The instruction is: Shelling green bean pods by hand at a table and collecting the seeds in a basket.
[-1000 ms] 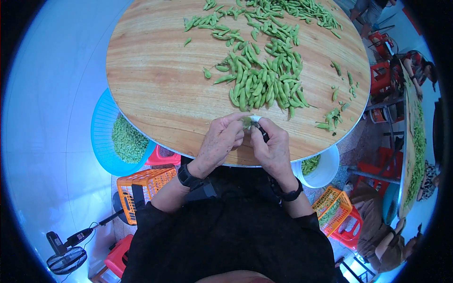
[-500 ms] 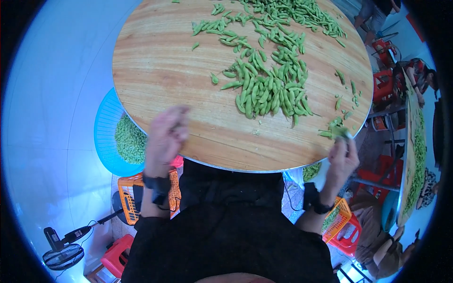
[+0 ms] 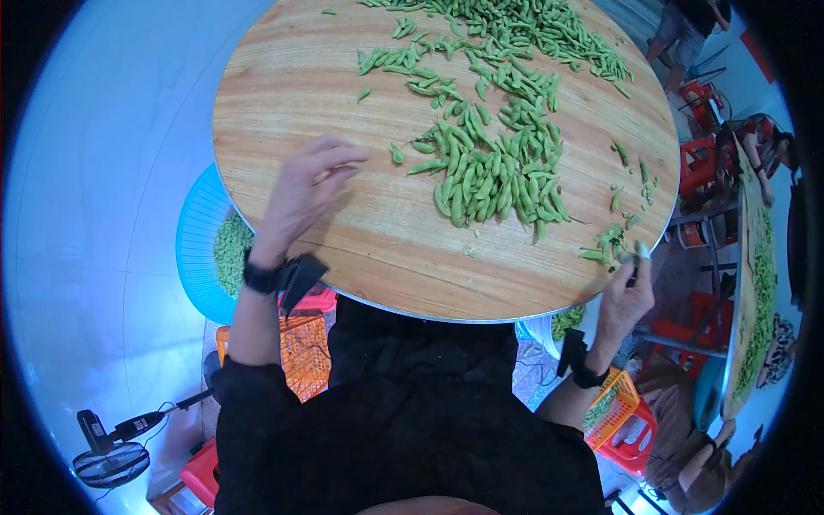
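Note:
Over the left part of the round wooden table [image 3: 360,257], my left hand [image 3: 311,184] is open, its fingers reaching toward a single green soybean pod [image 3: 396,154]. It holds nothing. My right hand [image 3: 629,296] is at the table's right front edge, its fingers bent with a gap between them and a pale covering on one fingertip. Nothing shows in its grasp. Just beyond these fingers lies a small heap of green pod scraps [image 3: 612,243]. A pile of soybean pods [image 3: 493,176] lies at mid-table, trailing back to a larger pile [image 3: 549,34].
A blue basket [image 3: 196,257] of shelled beans stands below the table's left edge. Orange crates [image 3: 305,356] and red stools [image 3: 202,472] are on the floor, with a black fan [image 3: 112,463] at lower left. People sit at another bean-covered table [image 3: 742,283] at right.
My left hand has moved forward and right over the table, toward the pods. My right hand has drawn back slightly from the scraps, where green bits were at its fingertips.

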`<state>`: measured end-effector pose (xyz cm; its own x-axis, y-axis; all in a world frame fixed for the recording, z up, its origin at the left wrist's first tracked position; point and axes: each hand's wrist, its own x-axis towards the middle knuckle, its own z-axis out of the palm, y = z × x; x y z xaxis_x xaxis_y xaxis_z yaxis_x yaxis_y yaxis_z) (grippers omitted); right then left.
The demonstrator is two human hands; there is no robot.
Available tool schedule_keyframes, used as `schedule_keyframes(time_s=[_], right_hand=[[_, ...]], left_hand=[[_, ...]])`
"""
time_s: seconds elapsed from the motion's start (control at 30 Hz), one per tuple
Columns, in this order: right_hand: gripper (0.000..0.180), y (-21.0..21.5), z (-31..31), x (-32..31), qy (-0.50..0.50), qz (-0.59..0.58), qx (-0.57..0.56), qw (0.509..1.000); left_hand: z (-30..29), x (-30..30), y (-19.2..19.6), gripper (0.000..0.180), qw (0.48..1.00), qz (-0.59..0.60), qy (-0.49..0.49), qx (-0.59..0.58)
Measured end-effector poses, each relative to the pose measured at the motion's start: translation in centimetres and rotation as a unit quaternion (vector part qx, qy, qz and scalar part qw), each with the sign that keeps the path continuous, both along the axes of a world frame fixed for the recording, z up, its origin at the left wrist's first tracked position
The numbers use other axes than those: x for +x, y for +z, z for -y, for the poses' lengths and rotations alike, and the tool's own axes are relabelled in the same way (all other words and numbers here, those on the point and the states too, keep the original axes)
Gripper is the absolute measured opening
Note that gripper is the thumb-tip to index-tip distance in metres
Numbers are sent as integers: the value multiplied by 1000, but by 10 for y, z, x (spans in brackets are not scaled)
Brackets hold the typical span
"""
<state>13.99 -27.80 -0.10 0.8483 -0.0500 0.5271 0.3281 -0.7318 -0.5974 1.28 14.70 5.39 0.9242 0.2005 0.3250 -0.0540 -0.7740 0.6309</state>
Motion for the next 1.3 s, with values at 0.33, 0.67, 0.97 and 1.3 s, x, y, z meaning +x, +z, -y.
schedule_keyframes(time_s=[0.33, 0.67, 0.97, 1.3], right_hand=[[29, 27, -93, -57, 236, -164, 119, 951], [28, 29, -154, -65, 400, -485, 349, 695], [28, 21, -151, -60, 401, -559, 477, 547], [26, 21, -145, -59, 456, -532, 397, 593]], left_hand=[[12, 46, -33, 14, 995, 18, -68, 64], [103, -8, -28, 10, 817, -175, 0, -550], [117, -16, -52, 9, 919, -64, 0, -388], [113, -23, -60, 11, 767, -131, -85, -622]])
